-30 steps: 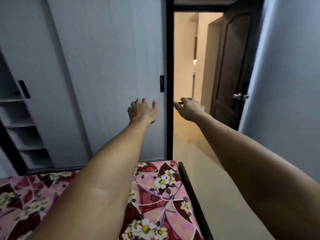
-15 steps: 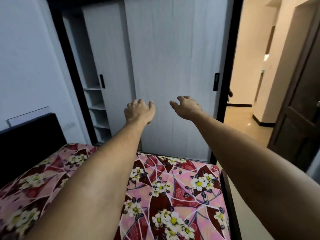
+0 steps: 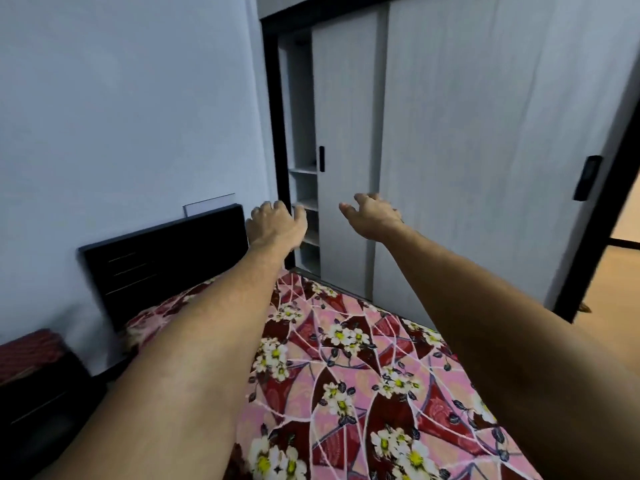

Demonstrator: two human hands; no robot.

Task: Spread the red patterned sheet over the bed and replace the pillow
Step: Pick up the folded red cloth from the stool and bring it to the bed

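Far left, a red striped bundle (image 3: 29, 351) sits on a dark bedside cabinet (image 3: 41, 410); pillow or not, I cannot tell. Next comes the black headboard (image 3: 162, 261) against the wall. The left hand (image 3: 277, 225) hangs in the air over the bed, fingers loosely curled, gripping nothing. Just right of it is the right hand (image 3: 372, 216), fingers relaxed, holding nothing either. Beneath both arms the red patterned sheet (image 3: 363, 375) lies flat across the mattress. Far right, pale sliding wardrobe doors (image 3: 485, 150).
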